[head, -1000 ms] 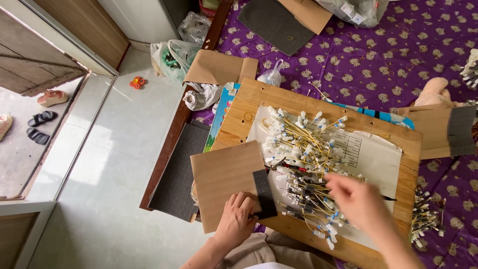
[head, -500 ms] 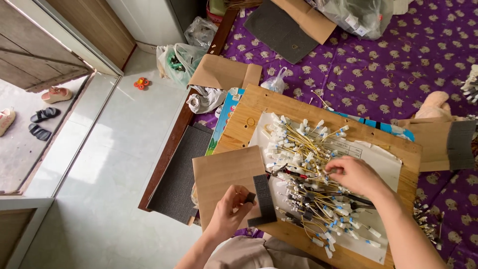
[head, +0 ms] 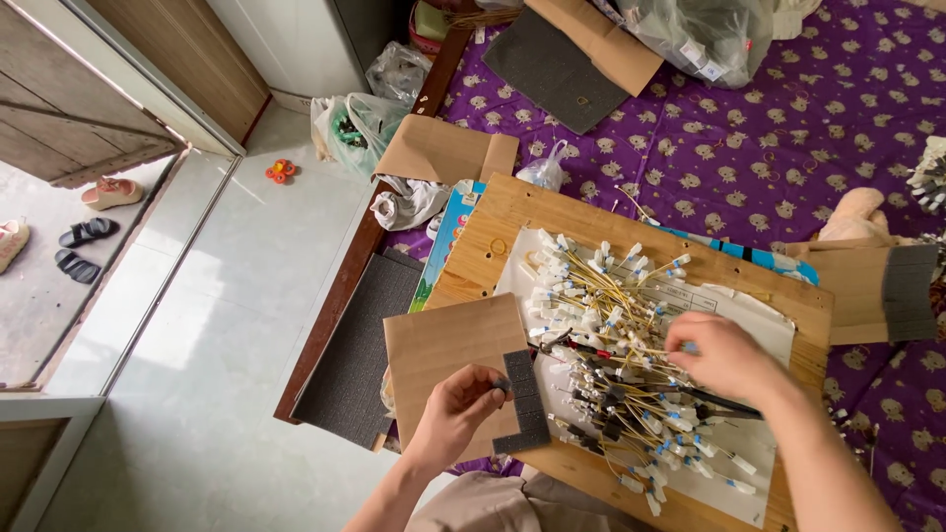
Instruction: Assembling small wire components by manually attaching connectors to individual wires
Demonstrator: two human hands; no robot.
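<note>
A pile of thin yellow wires with white and dark end caps (head: 611, 335) lies on white paper (head: 759, 325) atop a wooden board (head: 512, 212). My right hand (head: 724, 355) rests on the pile, fingers curled into the wires. My left hand (head: 458, 414) pinches a small dark piece at the edge of a brown cardboard sheet (head: 443, 350) that carries a grey L-shaped foam strip (head: 527, 404). Black-handled pliers (head: 719, 399) lie among the wires under my right hand.
The board sits on a purple patterned cloth (head: 769, 128). More cardboard with grey foam (head: 882, 296) lies at right, a dark mat (head: 355, 355) beside the bed edge, plastic bags (head: 350, 123) and sandals (head: 89, 236) on the tiled floor at left.
My right hand has slid up the pile toward its middle. My left hand stays at the cardboard's foam strip, gripping a small dark piece. The view has tilted slightly.
</note>
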